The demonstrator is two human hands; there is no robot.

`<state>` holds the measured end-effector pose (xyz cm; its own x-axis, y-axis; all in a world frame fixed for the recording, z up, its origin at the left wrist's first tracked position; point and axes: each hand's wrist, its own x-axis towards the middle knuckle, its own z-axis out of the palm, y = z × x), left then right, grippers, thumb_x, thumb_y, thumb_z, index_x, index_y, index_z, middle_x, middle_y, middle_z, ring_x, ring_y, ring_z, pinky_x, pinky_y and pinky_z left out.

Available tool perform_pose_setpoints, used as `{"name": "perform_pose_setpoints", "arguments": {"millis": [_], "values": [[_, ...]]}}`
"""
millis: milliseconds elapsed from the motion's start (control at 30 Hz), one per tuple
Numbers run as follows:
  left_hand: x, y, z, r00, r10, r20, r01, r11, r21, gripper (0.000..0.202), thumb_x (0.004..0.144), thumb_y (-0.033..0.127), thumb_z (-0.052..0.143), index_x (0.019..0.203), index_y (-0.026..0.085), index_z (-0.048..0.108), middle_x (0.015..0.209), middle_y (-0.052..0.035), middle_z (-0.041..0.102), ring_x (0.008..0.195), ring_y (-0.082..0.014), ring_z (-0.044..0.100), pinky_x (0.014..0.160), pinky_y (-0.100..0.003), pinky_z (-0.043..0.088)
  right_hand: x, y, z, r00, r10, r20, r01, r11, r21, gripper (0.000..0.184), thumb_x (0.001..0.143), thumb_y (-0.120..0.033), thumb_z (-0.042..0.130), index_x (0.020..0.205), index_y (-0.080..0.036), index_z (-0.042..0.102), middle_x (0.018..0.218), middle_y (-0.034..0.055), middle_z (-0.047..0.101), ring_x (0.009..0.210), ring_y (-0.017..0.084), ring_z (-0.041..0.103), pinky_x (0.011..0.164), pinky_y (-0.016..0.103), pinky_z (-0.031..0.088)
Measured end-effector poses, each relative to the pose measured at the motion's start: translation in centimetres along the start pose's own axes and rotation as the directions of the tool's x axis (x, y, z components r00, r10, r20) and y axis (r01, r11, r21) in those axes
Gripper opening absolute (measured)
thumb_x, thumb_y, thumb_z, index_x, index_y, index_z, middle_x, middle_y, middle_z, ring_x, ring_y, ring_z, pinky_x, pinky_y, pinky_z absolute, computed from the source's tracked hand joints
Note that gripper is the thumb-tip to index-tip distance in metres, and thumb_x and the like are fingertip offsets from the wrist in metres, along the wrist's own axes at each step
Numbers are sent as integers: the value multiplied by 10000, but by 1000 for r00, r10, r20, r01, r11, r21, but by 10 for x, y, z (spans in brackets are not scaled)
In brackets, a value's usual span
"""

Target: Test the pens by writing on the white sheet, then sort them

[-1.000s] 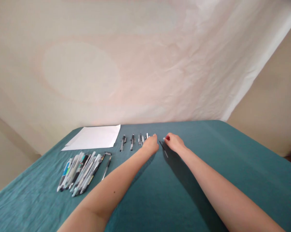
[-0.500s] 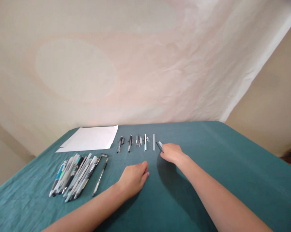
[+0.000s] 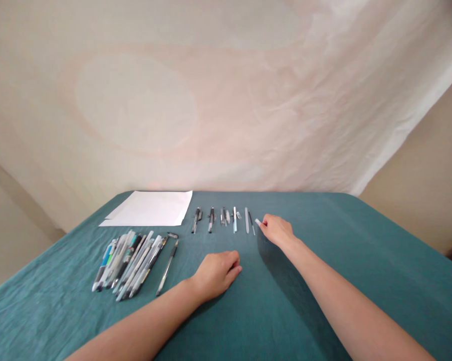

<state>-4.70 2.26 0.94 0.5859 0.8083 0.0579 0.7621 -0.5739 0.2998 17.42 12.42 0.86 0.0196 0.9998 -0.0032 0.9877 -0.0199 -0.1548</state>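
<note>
My right hand (image 3: 277, 230) pinches a small clear-and-white pen cap (image 3: 258, 222) just above the cloth. Left of it lie a thin dark refill (image 3: 251, 222) and, alongside, a frosted grey pen barrel (image 3: 246, 220). My left hand (image 3: 217, 273) rests on the cloth with its fingers curled in, and nothing shows in them. Nearest to it on the left is a clear pen with a dark grip (image 3: 167, 268), uncapped. A dark-clipped cap (image 3: 172, 235) lies just beyond that pen.
A pile of pens (image 3: 132, 265) lies at the left on the green cloth (image 3: 316, 215). White paper sheets (image 3: 147, 208) are at the back left. Along the back stand out a row of pens in parts: two dark pens (image 3: 211, 219), small clear pieces (image 3: 225, 216) and a pale blue pen (image 3: 235, 220).
The dark refill has left my right hand and now lies beside the grey barrel. My right hand keeps the cap. The view has shifted slightly; my left hand stays curled on the cloth.
</note>
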Motion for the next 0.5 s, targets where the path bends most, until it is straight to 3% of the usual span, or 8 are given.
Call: {"name": "perform_pose_setpoints", "arguments": {"millis": [333, 500], "values": [[-1, -4, 2, 999, 25, -21, -26, 999, -44, 118, 895, 314, 442, 849, 215, 486, 813, 7, 609, 696, -148, 561, 609, -223, 359, 22, -9, 11, 998, 66, -22, -62, 991, 118, 335, 874, -462, 407, 957, -203, 601, 958, 107, 679, 915, 233, 623, 709, 318, 425], [-1, -5, 1, 999, 31, -19, -32, 998, -52, 108, 892, 309, 449, 844, 218, 482, 799, 17, 605, 682, -144, 557, 602, -221, 355, 26, -8, 21, 999, 28, -33, -19, 968, 249, 333, 846, -487, 437, 851, -212, 626, 922, 89, 682, 893, 226, 618, 710, 302, 416]]}}
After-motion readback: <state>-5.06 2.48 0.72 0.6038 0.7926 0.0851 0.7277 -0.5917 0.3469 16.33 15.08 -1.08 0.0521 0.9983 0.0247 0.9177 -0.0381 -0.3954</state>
